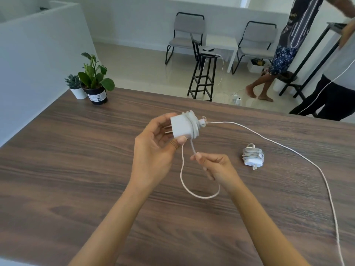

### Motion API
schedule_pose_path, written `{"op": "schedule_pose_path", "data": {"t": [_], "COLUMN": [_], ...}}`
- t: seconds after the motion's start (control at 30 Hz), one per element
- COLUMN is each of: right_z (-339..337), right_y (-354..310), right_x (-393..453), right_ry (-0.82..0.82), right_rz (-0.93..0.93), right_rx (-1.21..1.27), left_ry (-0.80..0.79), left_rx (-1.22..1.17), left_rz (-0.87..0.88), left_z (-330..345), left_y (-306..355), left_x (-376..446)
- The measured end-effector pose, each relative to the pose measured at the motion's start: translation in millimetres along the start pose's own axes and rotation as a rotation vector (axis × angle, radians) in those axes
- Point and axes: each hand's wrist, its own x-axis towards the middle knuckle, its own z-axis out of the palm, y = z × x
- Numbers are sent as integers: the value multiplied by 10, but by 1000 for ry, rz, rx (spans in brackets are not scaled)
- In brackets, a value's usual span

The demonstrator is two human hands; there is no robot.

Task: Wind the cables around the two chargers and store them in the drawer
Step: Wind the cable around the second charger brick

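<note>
The person's left hand (153, 148) holds a white charger (181, 127) up above the wooden bench (76, 160), its fingers (169, 117) curled over the top and the thumb underneath. The plug prongs point toward the palm, so the body's sides are left free to take turns of cable. A few turns already sit around the charger's far end.

The right hand (215, 166) pinches the white cable (288, 150) just below the charger, its fingers narrow on the cord, probably to keep tension and guide the next loop. A slack loop hangs between the two hands down to the bench. The rest of the cable trails off to the right across the bench and over its edge, so most of the winding appears to remain.

The second charger (252, 157) lies on the bench right of the hands, its cable already wound round it, seemingly set aside until both can be stored. No drawer is in view.
</note>
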Motion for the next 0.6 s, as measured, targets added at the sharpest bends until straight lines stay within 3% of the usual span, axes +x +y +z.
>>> {"op": "schedule_pose_path", "data": {"t": [0.13,0.3,0.47,0.6], "right_z": [160,160,131,169], "right_y": [68,-174,-445,-596], "right_x": [-232,-416,-564,-701], "right_ry": [34,158,70,55], "right_rz": [-153,-510,-544,-576], "right_rx": [-195,-755,-986,-986], "left_ry": [112,149,180,246], "left_rx": [178,348,453,509], "left_rz": [-30,-22,31,31], "left_z": [-39,-24,-43,-108], "left_y": [-203,-472,-666,-765], "left_x": [147,175,186,289]}}
